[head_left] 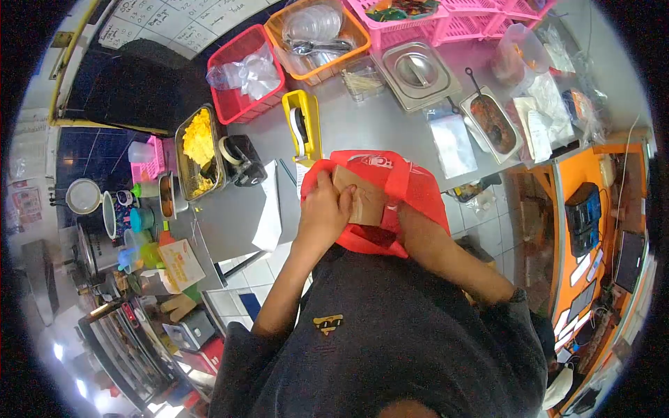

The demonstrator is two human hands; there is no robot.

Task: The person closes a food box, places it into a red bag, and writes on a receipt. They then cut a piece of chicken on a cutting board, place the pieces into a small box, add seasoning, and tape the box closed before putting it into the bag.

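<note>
A red carrier bag [418, 182] gapes in front of my chest, at the near edge of the steel counter. Half inside its mouth is a brown cardboard box [367, 202], tilted. My left hand [326, 205] grips the box's left side, thumb on its face and fingers around the edge, against the bag's rim. My right hand [410, 224] reaches into the bag on the right side. Its fingers are hidden by the bag and box, so what it touches inside does not show.
On the steel counter [261, 150] stand a yellow tape dispenser [302, 125], a tray of yellow food [199, 143], a red basket [247, 104] of plastic bags, an orange basket [317, 70], a lidded steel pan [417, 73] and a sauce pan [493, 125] with a ladle.
</note>
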